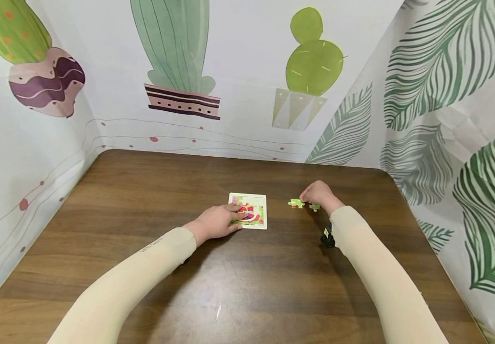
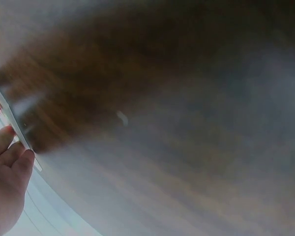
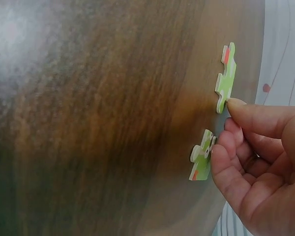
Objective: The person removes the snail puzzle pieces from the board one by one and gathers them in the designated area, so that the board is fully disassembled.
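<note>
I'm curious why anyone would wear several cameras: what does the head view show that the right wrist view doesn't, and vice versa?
Only the head view: the left hand resting on the puzzle board, the sleeves, and cactus pictures on the wall.

Only the right wrist view: the palm side of the right hand, its curled fingers, and, up close, the pale edges of two loose puzzle pieces.

Both: the right hand at those pieces, the brown table and some patterned wall.

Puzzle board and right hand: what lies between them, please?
In the head view, a green puzzle piece lies between the puzzle board and the right hand; only bare table shows between the board and that piece.
</note>
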The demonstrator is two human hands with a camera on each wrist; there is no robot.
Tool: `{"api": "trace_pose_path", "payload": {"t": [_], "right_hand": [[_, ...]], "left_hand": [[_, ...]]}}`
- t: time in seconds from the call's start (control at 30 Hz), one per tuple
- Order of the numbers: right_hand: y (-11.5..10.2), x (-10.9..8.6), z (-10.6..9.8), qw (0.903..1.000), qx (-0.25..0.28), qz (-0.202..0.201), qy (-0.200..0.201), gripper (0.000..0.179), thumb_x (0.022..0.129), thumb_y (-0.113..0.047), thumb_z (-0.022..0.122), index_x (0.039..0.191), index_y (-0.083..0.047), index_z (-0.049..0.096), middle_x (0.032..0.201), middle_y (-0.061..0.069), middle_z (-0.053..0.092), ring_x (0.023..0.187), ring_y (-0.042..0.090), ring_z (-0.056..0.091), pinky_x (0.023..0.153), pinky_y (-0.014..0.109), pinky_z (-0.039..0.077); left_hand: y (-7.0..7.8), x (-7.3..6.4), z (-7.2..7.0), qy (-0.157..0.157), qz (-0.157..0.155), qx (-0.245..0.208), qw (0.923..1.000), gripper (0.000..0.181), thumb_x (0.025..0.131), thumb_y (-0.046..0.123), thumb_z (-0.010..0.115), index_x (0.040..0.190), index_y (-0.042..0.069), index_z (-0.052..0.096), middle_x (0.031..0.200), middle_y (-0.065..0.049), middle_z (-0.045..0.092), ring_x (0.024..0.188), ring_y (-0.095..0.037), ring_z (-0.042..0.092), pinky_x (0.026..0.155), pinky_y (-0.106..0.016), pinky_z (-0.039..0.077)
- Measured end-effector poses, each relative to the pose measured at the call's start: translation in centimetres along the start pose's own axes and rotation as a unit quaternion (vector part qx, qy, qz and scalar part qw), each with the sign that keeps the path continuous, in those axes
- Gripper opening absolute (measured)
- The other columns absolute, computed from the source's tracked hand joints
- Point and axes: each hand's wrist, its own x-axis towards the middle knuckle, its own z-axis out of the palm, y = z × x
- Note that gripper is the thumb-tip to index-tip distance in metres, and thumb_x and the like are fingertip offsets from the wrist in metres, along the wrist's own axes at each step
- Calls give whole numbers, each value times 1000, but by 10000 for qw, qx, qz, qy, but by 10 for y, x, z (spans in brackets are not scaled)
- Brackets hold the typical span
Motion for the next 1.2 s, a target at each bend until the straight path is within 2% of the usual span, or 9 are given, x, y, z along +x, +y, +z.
{"api": "trace_pose_path", "payload": {"t": [0.23, 0.33, 0.5, 0.63, 0.73, 0.83, 1.0, 1.2], "right_hand": [[2, -1, -1, 9999, 59, 71, -43, 23, 96, -8, 64, 108, 6, 76, 67, -5, 63, 60, 6, 51, 65, 24, 48], [1, -2, -2, 9998, 174, 41, -65, 23, 97, -8, 62, 110, 6, 75, 76, -1, 67, 65, 8, 53, 67, 24, 49], [-3, -4, -1, 9982, 556, -192, -139, 24, 98, -5, 61, 112, 11, 72, 91, 10, 73, 74, 11, 59, 71, 24, 53], [-7, -3, 3, 9959, 795, -372, -215, 27, 98, -6, 62, 117, 10, 70, 107, 18, 75, 84, 14, 66, 79, 28, 58], [-15, -4, 6, 9947, 894, -461, -233, 31, 98, -10, 64, 122, 9, 68, 120, 23, 72, 93, 18, 70, 88, 34, 60], [-26, -5, 11, 9930, 1047, -502, -217, 34, 98, -12, 64, 125, 9, 66, 126, 25, 68, 100, 22, 70, 95, 39, 60], [-40, -3, 24, 9881, 1438, -523, -171, 35, 99, -10, 62, 129, 9, 63, 130, 26, 65, 107, 27, 68, 97, 38, 60], [-61, -4, 41, 9783, 2021, -443, -130, 34, 98, -8, 63, 129, 7, 65, 131, 24, 66, 101, 20, 67, 91, 30, 60]], "left_hand": [[0, 1, 1, -8, -13, 18, 10000, 47, 102, 37, 62, 145, 18, 61, 160, -11, 48, 150, -30, 45, 112, -49, 50], [0, 1, 2, -29, -18, 17, 10000, 47, 102, 37, 61, 145, 18, 60, 160, -11, 47, 150, -30, 45, 112, -49, 49], [-1, 2, 3, -17, 28, 203, 9998, 48, 102, 39, 60, 146, 20, 59, 161, -9, 47, 149, -28, 47, 111, -47, 50], [-2, 1, 4, 117, 89, 292, 9995, 47, 102, 38, 61, 145, 19, 61, 159, -11, 50, 146, -29, 51, 111, -46, 51], [-3, 0, 5, 284, 166, 351, 9988, 47, 101, 38, 62, 143, 18, 62, 156, -13, 52, 145, -30, 52, 114, -45, 49], [-4, 0, 7, 389, 249, 418, 9981, 47, 101, 38, 62, 143, 17, 63, 155, -14, 53, 145, -31, 51, 116, -44, 47], [-3, -1, 8, 365, 319, 448, 9978, 48, 102, 37, 61, 144, 14, 61, 156, -15, 52, 148, -33, 47, 120, -46, 42], [-2, -2, 7, 291, 331, 502, 9978, 49, 103, 39, 59, 146, 15, 59, 157, -15, 50, 149, -34, 46, 120, -48, 42]]}}
